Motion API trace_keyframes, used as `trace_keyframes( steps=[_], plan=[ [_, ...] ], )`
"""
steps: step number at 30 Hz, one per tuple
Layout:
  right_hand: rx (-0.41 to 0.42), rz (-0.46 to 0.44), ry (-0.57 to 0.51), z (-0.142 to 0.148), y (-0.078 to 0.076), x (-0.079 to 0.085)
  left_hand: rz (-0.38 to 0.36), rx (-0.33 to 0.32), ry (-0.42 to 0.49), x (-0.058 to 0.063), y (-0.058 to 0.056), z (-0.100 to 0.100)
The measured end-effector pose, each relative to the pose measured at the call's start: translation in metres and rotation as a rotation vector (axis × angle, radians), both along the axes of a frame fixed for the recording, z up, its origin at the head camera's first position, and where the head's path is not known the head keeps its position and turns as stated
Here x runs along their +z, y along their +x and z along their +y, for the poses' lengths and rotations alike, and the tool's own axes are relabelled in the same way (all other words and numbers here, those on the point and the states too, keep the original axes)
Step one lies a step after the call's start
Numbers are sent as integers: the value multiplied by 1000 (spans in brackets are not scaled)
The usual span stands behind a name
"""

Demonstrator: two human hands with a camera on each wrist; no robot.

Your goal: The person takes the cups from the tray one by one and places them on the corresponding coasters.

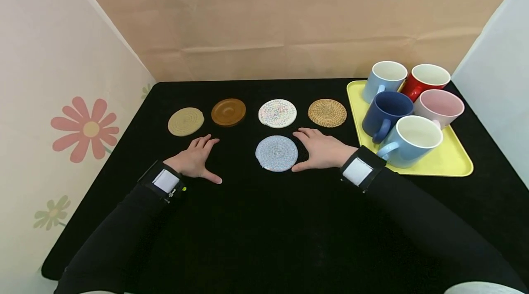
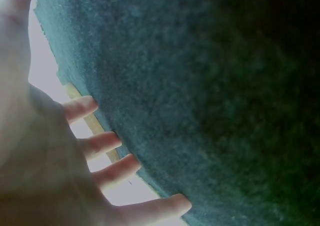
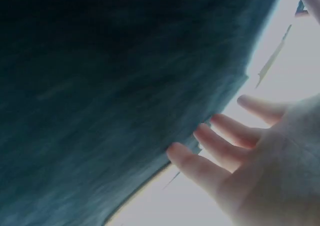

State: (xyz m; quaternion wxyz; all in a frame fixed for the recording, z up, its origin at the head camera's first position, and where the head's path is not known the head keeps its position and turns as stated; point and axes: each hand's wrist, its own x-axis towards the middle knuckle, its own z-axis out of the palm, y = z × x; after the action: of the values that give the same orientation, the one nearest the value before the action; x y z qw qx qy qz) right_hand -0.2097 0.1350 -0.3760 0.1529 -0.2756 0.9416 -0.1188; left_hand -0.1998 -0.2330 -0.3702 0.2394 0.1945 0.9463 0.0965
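My left hand (image 1: 196,158), fingers spread and thumb out, holds nothing over the black cloth. Its fingertips are closest to a beige woven coaster (image 1: 186,121) and a brown wooden coaster (image 1: 228,112). On the other side, my right hand (image 1: 324,149) has its fingers apart and its palm bare. Thumb and fingertips come right up to the right edge of a light blue woven coaster (image 1: 276,153). Behind that lies a white coaster with coloured flecks (image 1: 277,113), and to its right a tan wicker coaster (image 1: 327,113). Both wrist views show straight, empty fingers.
A yellow tray (image 1: 454,161) at the right bears several mugs: a navy mug (image 1: 382,115), a red mug (image 1: 423,82), a pink mug (image 1: 442,105) and light blue ones, front (image 1: 409,147) and back (image 1: 382,78). Brown paper (image 1: 281,18) rises behind the table.
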Motion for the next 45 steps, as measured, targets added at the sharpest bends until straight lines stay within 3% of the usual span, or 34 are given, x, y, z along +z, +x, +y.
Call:
trace_keyframes(
  steps=[4,10,14,20,24,29,33,37,45],
  plan=[
    [-3,13,34,17,6,-3,4,-1,-9,1,0,1],
    [8,2,30,18,10,-5,-2,13,-19,1,-1,-1],
    [9,-11,33,17,10,-4,39,43,45,4,-6,-9],
    [-3,-10,29,18,11,-3,171,234,271,12,-33,-35],
    [-11,-18,25,21,11,-3,262,355,327,12,-54,-54],
    [-15,-29,18,24,12,-4,228,433,274,7,-75,-65],
    [-16,-35,12,23,12,-5,166,468,168,1,-85,-65],
    [-12,-30,5,22,11,-6,130,465,93,-3,-92,-60],
    [0,-27,-14,21,9,-5,142,461,52,-10,-99,-56]
  ],
)
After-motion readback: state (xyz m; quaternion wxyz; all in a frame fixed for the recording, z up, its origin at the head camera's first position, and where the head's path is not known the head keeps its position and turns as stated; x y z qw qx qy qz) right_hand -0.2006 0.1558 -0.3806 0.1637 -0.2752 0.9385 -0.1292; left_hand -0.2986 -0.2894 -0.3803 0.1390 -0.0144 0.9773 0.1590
